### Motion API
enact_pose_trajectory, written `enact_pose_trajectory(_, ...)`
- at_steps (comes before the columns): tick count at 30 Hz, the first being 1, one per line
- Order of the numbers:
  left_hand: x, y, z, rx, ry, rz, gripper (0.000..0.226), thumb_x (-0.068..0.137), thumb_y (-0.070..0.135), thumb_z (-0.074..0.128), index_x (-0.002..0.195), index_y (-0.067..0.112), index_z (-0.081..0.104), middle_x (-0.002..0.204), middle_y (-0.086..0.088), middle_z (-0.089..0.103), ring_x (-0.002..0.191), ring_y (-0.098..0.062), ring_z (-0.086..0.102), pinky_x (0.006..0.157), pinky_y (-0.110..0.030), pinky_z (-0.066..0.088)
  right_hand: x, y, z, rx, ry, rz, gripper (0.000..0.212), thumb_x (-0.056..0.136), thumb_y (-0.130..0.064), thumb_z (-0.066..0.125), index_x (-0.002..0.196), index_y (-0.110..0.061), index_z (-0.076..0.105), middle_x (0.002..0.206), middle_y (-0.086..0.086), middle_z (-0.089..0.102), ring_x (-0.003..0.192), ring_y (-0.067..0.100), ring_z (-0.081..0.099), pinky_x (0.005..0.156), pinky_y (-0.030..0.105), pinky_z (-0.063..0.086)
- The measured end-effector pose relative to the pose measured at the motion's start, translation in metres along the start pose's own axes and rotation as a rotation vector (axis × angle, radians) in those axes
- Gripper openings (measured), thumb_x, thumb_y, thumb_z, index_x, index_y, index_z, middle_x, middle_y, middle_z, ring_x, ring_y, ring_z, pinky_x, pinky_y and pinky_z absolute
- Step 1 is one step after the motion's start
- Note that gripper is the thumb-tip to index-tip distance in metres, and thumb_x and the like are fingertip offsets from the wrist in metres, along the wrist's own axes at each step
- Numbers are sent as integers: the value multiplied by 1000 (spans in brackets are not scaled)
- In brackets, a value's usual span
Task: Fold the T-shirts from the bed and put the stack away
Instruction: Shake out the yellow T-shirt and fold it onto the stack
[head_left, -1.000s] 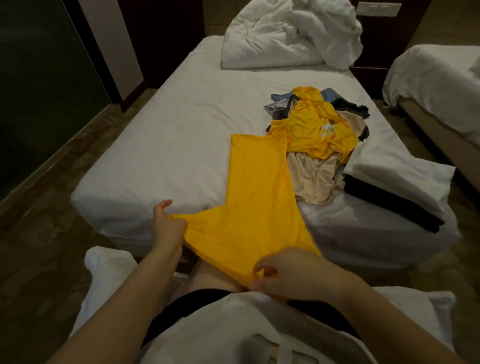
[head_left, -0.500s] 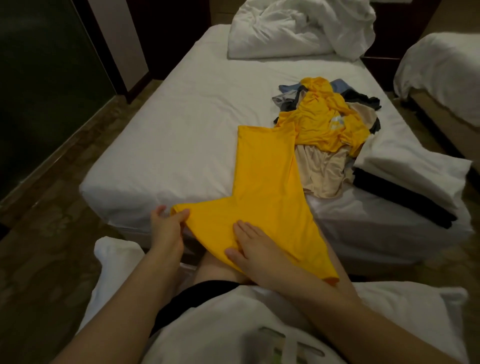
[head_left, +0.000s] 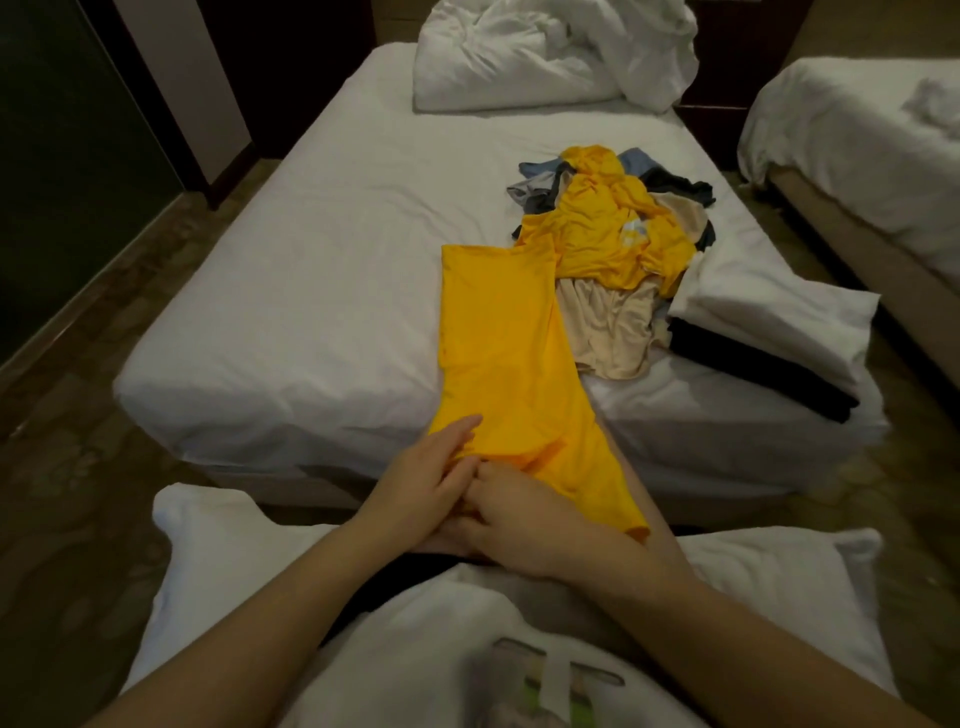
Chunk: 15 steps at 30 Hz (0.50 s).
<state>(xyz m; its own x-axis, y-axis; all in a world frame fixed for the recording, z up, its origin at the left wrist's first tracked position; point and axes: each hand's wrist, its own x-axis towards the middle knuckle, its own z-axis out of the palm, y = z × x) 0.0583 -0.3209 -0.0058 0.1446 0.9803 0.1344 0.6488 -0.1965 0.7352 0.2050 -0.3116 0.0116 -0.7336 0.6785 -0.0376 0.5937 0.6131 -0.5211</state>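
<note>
On the white bed (head_left: 311, 291), the yellow T-shirt (head_left: 498, 338) overhangs at lower centre. Left grip (head_left: 426, 483) presses flat-fingered; right grip (head_left: 514, 519) curls, hold unclear. Unpinned fabric may slip, undoing the fold.

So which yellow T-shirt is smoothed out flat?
The long yellow strip touched by the left hand and right hand; the other yellow shirt is crumpled on the pile.

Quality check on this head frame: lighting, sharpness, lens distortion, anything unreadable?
Head view: dim, warm light; yellow T-shirt and white bed read well, floor and glass wall sink into shadow. Head view: wide-angle lens bows the bed's edges. Head view: mild softness where left hand and right hand meet on the shirt's near end, so the right hand's grip is unclear; no glare.
</note>
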Motion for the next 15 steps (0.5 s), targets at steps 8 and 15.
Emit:
enact_pose_trajectory(8, -18, -19, -12, 132, -90, 70, 72, 78, 61, 34, 128, 14, 56, 135, 1, 51, 127, -4, 37, 102, -17, 27, -6, 33, -33, -135, 10, 138, 28, 93, -35, 50, 117, -25, 62, 108, 4, 67, 99, 25, 59, 83, 42, 47)
enact_pose_trajectory(15, -22, -32, -42, 241, -559, 140, 67, 78, 58, 24, 141, 37, 13, 149, 21, 2, 139, 5, 0, 113, -13, 4, -63, 61, -37, -223, -237, 64, 96, 66, -87, 10, 142, -36, 34, 150, -17, 30, 138, 1, 18, 113, 30, 9)
